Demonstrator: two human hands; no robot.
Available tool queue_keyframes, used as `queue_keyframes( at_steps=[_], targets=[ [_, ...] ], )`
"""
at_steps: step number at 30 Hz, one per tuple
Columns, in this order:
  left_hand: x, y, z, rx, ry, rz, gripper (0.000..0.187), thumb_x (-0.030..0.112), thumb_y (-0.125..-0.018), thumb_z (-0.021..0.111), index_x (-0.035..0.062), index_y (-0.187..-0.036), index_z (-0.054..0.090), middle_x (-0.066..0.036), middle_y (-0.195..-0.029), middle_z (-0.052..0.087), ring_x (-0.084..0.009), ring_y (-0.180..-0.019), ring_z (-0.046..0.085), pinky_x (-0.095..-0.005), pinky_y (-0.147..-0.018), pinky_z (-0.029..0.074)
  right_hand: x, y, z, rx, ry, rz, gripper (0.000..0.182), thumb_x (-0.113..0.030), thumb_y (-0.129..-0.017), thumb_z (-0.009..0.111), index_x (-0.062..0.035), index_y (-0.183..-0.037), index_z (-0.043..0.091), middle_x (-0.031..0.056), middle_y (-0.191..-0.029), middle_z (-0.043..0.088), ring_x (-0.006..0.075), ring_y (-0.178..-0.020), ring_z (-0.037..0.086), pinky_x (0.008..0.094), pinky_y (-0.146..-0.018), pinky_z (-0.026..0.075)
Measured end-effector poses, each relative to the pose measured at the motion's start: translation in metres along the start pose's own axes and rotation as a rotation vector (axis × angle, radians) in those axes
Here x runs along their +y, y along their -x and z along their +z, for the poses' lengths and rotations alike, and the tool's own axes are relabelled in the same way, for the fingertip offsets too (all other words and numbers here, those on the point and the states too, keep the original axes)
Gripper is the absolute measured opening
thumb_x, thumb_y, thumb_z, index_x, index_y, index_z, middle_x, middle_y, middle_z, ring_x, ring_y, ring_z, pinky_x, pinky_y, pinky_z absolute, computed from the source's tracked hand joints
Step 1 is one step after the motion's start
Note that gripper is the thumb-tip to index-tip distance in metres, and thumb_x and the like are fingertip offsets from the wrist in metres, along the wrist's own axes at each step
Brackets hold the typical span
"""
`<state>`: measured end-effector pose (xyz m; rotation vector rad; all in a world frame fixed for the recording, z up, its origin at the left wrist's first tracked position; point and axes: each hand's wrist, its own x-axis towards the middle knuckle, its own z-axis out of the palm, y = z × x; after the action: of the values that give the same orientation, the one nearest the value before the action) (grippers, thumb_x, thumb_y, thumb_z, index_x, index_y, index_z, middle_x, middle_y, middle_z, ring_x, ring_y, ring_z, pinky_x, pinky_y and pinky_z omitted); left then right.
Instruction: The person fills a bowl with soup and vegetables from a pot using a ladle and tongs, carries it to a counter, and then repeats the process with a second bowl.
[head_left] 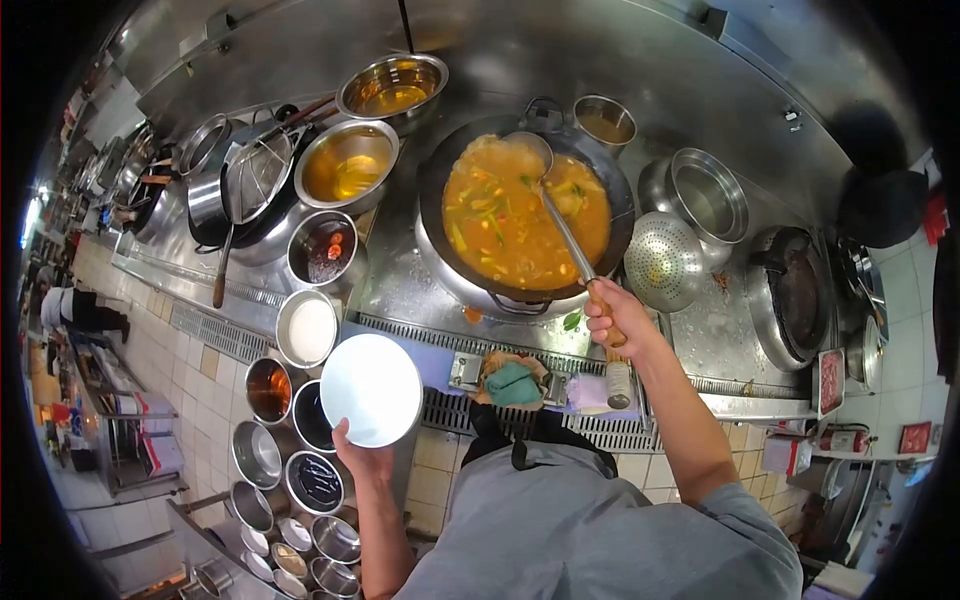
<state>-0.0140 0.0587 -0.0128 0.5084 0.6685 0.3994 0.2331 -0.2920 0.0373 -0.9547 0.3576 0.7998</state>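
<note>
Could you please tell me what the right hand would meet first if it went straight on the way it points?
Probably the near right edge of the wok, though the right hand might pass above it; depth is unclear here.

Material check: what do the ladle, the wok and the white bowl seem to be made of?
Ladle: shiny grey metal shaft, likely stainless steel; its tan grip looks wooden. Wok: dark, fairly dull metal, perhaps iron or carbon steel, judging by the blackened wall. White bowl: looks smooth, but glare hides its finish; plastic, enamel or ceramic, I cannot tell.
</note>
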Motion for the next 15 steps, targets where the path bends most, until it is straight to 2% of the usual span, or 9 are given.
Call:
queue_keyframes(
  at_steps=[2,4,6,8,15],
  targets=[
    [-0.001,-0.005,-0.003,0.016,-0.016,0.006,0.064,0.036,-0.082,0.049,0.0066,-0.138,0.035,-0.009,-0.135,0.045,-0.0288,-0.124,0.043,-0.0446,-0.103,0.034,0.001,0.010,0.001,-0.056,-0.120,0.073,0.027,-0.025,-0.097,0.049,-0.0140,-0.120,0.047,-0.0030,-0.067,0.042,0.0022,-0.048,0.040,0.0186,-0.040,0.036],
    [0.000,-0.006,0.006,0.051,-0.029,-0.031,0.064,0.040,-0.084,0.049,0.0095,-0.139,0.034,-0.008,-0.136,0.044,-0.0281,-0.125,0.042,-0.0453,-0.101,0.036,0.002,0.021,0.002,-0.259,-0.323,0.190,0.027,-0.026,-0.097,0.049,-0.0116,-0.120,0.050,-0.0035,-0.067,0.042,0.0003,-0.047,0.040,0.0175,-0.040,0.037],
    [-0.003,-0.015,0.005,0.031,-0.061,-0.034,0.064,0.043,-0.085,0.048,0.0118,-0.140,0.034,-0.008,-0.137,0.043,-0.0278,-0.125,0.043,-0.0456,-0.099,0.037,0.002,0.039,0.007,-0.254,-0.340,0.198,0.028,-0.024,-0.097,0.048,-0.0098,-0.121,0.051,-0.0041,-0.066,0.042,-0.0004,-0.047,0.040,0.0173,-0.040,0.038],
    [-0.004,-0.018,0.013,0.039,-0.110,-0.016,0.064,0.046,-0.084,0.047,0.0102,-0.137,0.037,-0.008,-0.133,0.047,-0.0266,-0.118,0.050,-0.0418,-0.090,0.047,0.006,0.061,0.013,-0.296,-0.478,0.262,0.028,-0.020,-0.098,0.045,-0.0086,-0.123,0.049,-0.0041,-0.067,0.042,-0.0002,-0.047,0.040,0.0174,-0.040,0.038],
    [-0.009,-0.033,0.030,0.027,-0.132,-0.062,0.064,0.049,-0.086,0.043,0.0111,-0.136,0.038,-0.008,-0.132,0.048,-0.0248,-0.118,0.051,-0.0411,-0.089,0.048,0.010,0.138,0.028,-0.205,-0.437,0.214,0.030,-0.015,-0.098,0.042,-0.0072,-0.128,0.044,-0.0033,-0.068,0.040,-0.0010,-0.047,0.039,0.0152,-0.038,0.034]
  ],
)
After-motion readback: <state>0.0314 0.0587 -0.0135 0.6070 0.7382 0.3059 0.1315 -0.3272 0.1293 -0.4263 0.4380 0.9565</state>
